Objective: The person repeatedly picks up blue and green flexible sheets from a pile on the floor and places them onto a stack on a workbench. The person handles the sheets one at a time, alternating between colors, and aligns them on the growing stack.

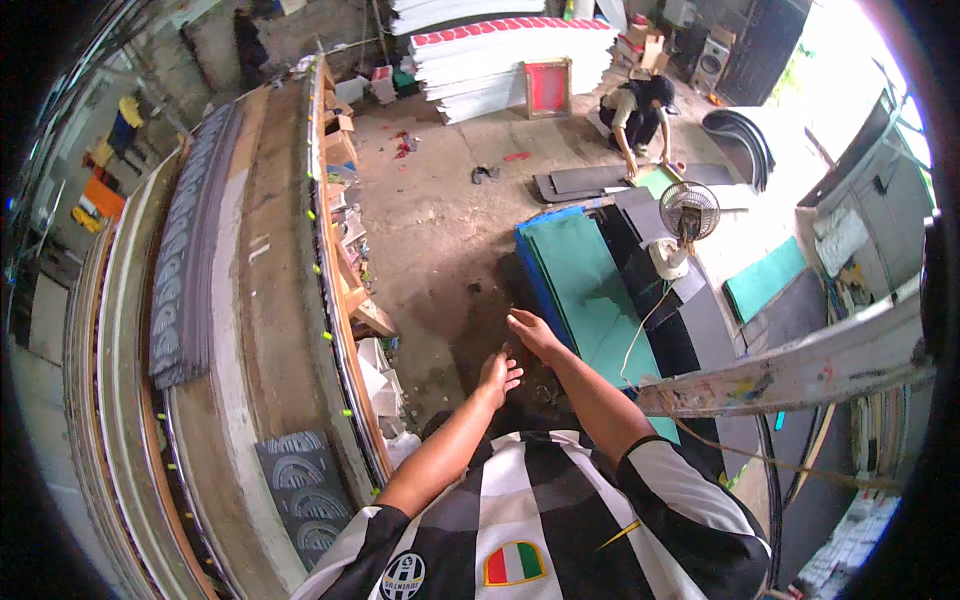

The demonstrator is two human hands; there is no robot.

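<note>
My left hand (497, 378) is held in front of my body with its fingers apart and nothing visible in it. Just ahead and to the right, my right hand (537, 336) has its fingers stretched out, also holding nothing that I can see. The two hands are close together over the concrete floor (440, 230). Nearest to the right hand is a stack of green sheets (585, 275) with a blue edge. A long worktable (285, 220) runs along my left, bearing a pile of dark grey patterned sheets (195, 240) and a smaller patterned pile (305, 490).
A standing fan (688, 215) rises beyond the green stack, its cable trailing toward me. A paint-stained beam (780, 375) crosses at right. Farther off, a co-worker (635, 115) crouches over sheets. White stacked boards (510, 65) and a red framed screen (548, 90) stand behind.
</note>
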